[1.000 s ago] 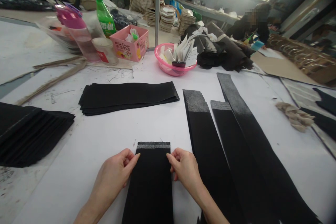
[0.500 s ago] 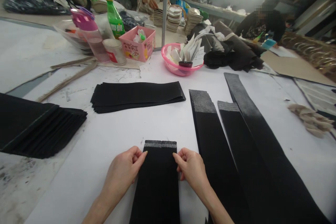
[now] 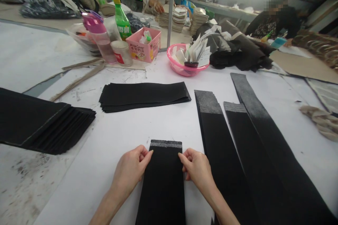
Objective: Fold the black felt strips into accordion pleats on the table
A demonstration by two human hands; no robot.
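A black fabric strip (image 3: 163, 179) with a grey band across its far end lies lengthwise before me on the white table. My left hand (image 3: 134, 165) pinches its left edge just below that band, thumb on top. On the opposite edge, my right hand (image 3: 196, 168) grips the strip in the same way. To the right lie a stack of black strips (image 3: 221, 140) with grey ends, a narrower stack (image 3: 244, 133) beside it, and a longer strip (image 3: 266, 126). Beyond my hands rests a pile of plain black pieces (image 3: 145, 93).
A stitched black stack (image 3: 34, 119) lies at the left. Farther back stand a pink basin (image 3: 185, 70) of papers, a pink box (image 3: 144, 45), a green bottle (image 3: 122, 21) and a pink-lidded cup (image 3: 99, 38). A metal pole (image 3: 171, 10) rises behind. Two people work across the table.
The whole view has shifted a little, so things appear slightly farther right. Both hands keep their pinch on the strip's edges, with no clear movement relative to it.
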